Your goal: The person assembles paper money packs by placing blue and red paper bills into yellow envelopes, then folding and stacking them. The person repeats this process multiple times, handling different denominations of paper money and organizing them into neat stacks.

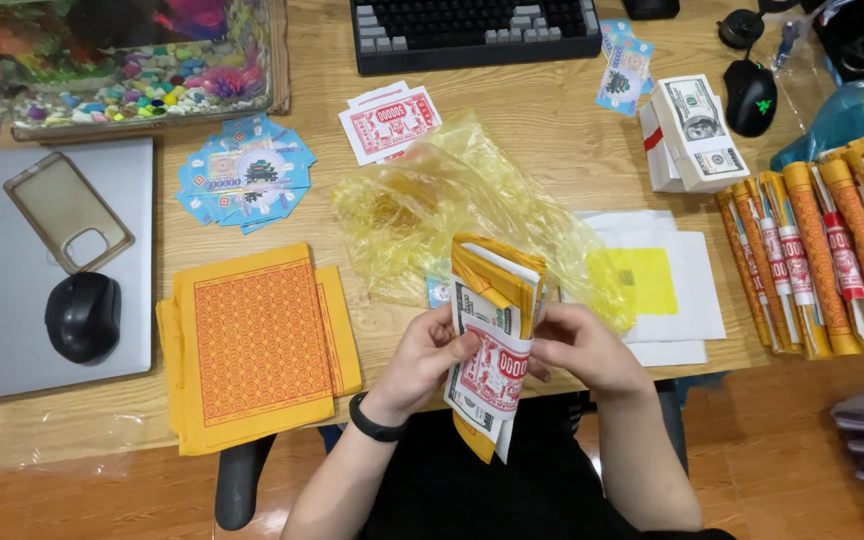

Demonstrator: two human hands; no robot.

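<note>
At six o'clock, my left hand (430, 362) and right hand (574, 345) both clench the folded paper bundle (492, 345); I judge bundling underway, wrapping tighter next.

The paper bundle (492, 340) is a folded stack of printed sheets — yellow-orange wrapper outermost, grey-green banknote-style sheets and a red-and-white printed sheet within. It stands roughly upright (slightly tilted), raised just in front of the desk edge — below the crumpled yellow plastic bag. Its lower end fans loosely downward.
</note>
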